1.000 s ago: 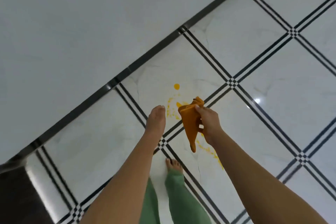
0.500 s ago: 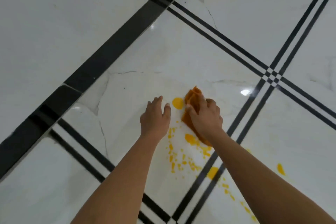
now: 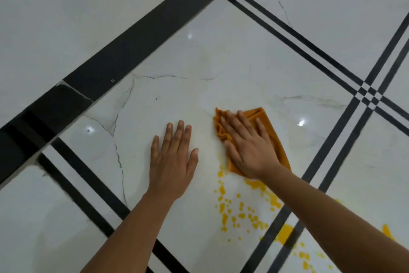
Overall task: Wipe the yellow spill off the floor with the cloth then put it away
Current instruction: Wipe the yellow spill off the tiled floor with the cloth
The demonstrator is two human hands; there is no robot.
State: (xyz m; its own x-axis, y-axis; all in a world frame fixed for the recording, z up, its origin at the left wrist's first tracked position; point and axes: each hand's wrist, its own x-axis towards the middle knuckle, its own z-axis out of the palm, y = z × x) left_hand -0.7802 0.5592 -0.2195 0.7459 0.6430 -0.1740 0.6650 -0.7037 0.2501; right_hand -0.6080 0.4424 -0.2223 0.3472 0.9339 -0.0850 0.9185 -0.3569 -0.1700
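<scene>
Pressing my right hand flat, fingers straight, on the orange cloth, I judge the wiping barely begun. The cloth lies on the floor at the far edge of the yellow spill, whose drops scatter toward me. My left hand rests flat beside it, holding nothing. Putting the cloth away is not yet done.

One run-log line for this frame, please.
phase: wiping | right hand: flat on orange cloth, pressing it to floor | left hand: flat on bare floor | yellow spill: unwiped droplets near-side of cloth
</scene>
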